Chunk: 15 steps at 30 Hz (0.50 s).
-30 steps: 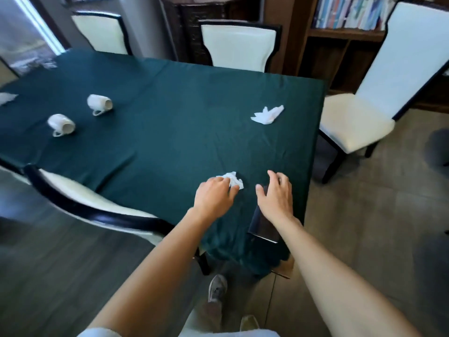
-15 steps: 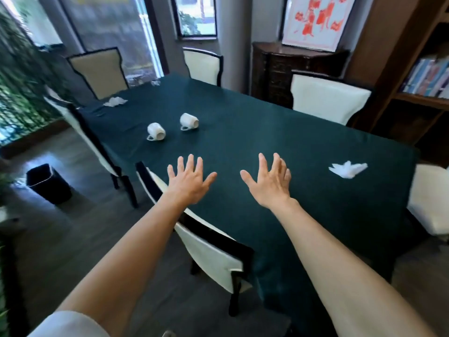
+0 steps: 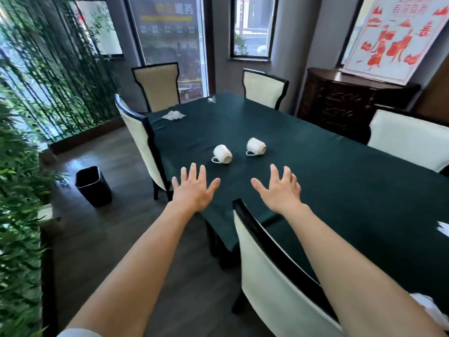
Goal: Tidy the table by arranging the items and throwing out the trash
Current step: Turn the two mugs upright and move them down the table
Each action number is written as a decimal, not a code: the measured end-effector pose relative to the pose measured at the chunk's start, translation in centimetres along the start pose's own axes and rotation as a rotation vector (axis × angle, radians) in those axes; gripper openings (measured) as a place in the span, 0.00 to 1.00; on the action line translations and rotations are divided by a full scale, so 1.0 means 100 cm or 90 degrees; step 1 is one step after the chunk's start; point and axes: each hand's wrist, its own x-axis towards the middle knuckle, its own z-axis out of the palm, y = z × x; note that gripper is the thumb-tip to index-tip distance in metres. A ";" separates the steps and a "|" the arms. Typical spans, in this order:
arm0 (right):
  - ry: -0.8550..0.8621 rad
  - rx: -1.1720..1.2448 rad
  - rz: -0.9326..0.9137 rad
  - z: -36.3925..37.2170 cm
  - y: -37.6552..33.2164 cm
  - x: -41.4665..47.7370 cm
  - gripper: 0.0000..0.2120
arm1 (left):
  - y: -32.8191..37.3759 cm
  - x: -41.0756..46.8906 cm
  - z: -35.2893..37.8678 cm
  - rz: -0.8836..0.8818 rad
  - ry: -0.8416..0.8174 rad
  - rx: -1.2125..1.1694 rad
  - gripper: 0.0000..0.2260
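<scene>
Two white cups lie on their sides on the dark green tablecloth (image 3: 340,190): the left cup (image 3: 222,154) and the right cup (image 3: 255,146). My left hand (image 3: 193,189) hovers just short of the left cup, fingers spread and holding nothing. My right hand (image 3: 279,188) is spread the same way below the right cup. A crumpled white tissue (image 3: 173,115) lies at the table's far left corner. A small clear wrapper (image 3: 212,100) sits at the far end. White tissue shows at the right edge (image 3: 443,228) and at the lower right (image 3: 430,310).
A black waste bin (image 3: 93,186) stands on the floor to the left. Cream chairs with black frames line the table: one near me (image 3: 274,276), one at the left side (image 3: 139,142), others at the far end and right. Bamboo plants fill the left; a dark cabinet (image 3: 345,103) stands behind.
My view has swung left along the table from the near corner to the cups. Both hands left the tissue and dark object at the table edge and now reach forward, fingers spread.
</scene>
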 end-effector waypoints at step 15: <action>-0.047 -0.008 -0.030 0.057 -0.116 0.171 0.42 | -0.099 0.166 0.005 -0.085 -0.070 -0.234 0.36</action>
